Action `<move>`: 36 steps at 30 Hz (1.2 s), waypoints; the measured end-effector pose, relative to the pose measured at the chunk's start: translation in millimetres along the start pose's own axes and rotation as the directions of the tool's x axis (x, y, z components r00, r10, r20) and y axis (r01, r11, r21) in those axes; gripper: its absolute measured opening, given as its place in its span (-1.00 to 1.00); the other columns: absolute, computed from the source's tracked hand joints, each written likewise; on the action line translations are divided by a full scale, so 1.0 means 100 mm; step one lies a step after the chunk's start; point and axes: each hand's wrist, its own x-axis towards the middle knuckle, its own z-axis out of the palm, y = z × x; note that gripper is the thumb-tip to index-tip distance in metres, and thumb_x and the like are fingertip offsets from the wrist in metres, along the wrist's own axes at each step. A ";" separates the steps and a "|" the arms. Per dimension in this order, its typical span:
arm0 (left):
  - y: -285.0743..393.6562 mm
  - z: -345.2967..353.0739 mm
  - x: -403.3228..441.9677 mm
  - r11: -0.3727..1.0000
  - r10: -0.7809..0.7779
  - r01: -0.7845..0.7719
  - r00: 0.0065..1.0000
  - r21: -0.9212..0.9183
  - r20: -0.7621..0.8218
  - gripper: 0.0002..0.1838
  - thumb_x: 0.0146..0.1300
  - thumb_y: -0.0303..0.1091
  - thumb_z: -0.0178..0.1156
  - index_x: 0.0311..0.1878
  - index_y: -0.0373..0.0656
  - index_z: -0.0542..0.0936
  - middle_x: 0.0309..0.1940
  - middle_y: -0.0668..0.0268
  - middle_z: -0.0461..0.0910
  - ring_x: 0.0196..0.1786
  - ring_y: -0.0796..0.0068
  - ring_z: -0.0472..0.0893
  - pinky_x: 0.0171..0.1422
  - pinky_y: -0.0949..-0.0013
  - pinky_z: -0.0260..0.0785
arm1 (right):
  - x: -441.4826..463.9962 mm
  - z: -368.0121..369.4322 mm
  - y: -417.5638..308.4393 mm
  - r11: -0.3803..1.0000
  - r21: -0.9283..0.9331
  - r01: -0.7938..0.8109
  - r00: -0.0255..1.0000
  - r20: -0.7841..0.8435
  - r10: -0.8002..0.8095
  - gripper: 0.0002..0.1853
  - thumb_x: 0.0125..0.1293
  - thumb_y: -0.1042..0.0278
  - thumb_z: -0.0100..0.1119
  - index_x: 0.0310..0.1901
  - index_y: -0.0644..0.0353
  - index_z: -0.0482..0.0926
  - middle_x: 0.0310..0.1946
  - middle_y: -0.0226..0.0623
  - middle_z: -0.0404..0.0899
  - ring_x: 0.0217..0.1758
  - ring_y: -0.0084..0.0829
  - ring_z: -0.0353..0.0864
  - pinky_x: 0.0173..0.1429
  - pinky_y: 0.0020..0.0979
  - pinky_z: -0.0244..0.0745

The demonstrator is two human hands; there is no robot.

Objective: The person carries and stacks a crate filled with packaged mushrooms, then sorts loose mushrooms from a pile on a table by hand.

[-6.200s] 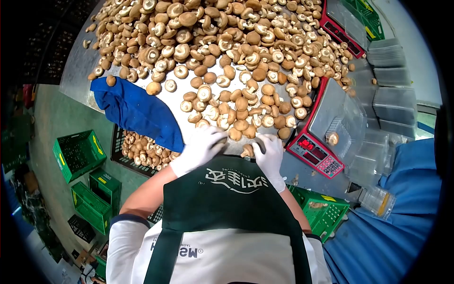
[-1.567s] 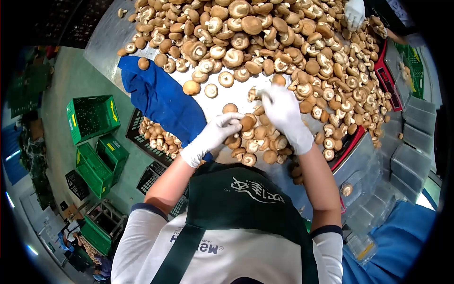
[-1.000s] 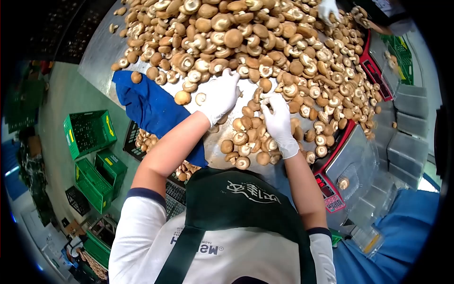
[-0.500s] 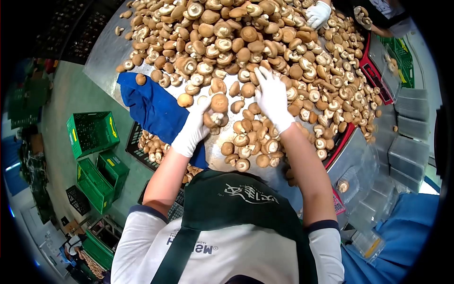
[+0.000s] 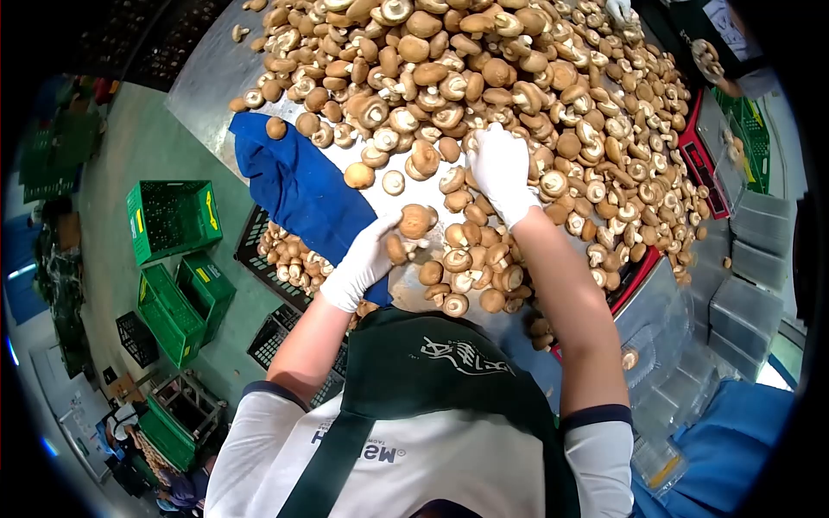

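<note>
My left hand [image 5: 367,263], in a white glove, is closed round a few brown mushrooms [image 5: 416,222] beside the blue cloth [image 5: 302,186]. My right hand [image 5: 502,168], also gloved, reaches to the near edge of the large mushroom pile [image 5: 509,73]; its fingertips are bent down among the mushrooms, and what they touch is hidden. Between my hands and my apron lies a smaller group of mushrooms [image 5: 473,259] on the metal table [image 5: 203,86].
Red scales [image 5: 643,281] stand at the right, near stacked clear trays [image 5: 747,293]. Another person's gloved hand [image 5: 619,10] is at the pile's far right. A black crate of mushrooms [image 5: 294,268] is below the cloth; green crates [image 5: 173,220] stand on the floor.
My left hand has moved slightly down towards me with its mushrooms. The fingers of my right hand have bent down into the pile's edge. The other person's hand has shifted away to the upper right.
</note>
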 end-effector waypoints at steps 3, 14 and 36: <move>-0.01 0.21 -0.08 0.999 0.050 -0.049 0.998 0.010 -0.041 -0.52 0.42 -0.24 0.01 0.31 -0.31 0.35 0.19 0.11 0.51 0.17 0.22 0.55 0.24 0.20 0.42 | 0.05 -0.05 -0.07 0.995 0.067 -0.077 0.996 0.044 0.074 -0.81 0.14 0.31 0.23 -0.22 0.13 0.64 -0.26 -0.14 0.59 -0.18 -0.15 0.61 -0.16 -0.17 0.47; -0.18 0.05 -0.01 0.985 0.082 -0.095 0.992 0.146 0.091 -0.41 0.47 -0.18 -0.02 0.47 -0.24 0.20 0.42 0.14 0.28 0.43 0.27 0.32 0.51 0.13 0.16 | -0.44 -0.41 0.12 0.253 0.867 -0.428 0.890 0.356 0.285 -0.74 0.36 0.33 0.20 0.03 0.21 0.65 -0.17 -0.29 0.67 -0.16 -0.53 0.60 -0.06 -0.50 0.48; -0.10 -0.03 -0.21 0.997 0.055 -0.058 0.997 0.054 0.050 -0.43 0.46 0.11 -0.03 0.27 -0.17 0.42 0.23 0.12 0.47 0.27 0.21 0.48 0.38 0.09 0.34 | -0.44 -0.53 -0.69 0.697 0.716 -0.033 0.991 0.115 -0.072 -0.54 0.16 0.31 0.28 0.14 0.13 0.54 -0.05 -0.14 0.60 0.02 -0.11 0.56 0.16 -0.16 0.44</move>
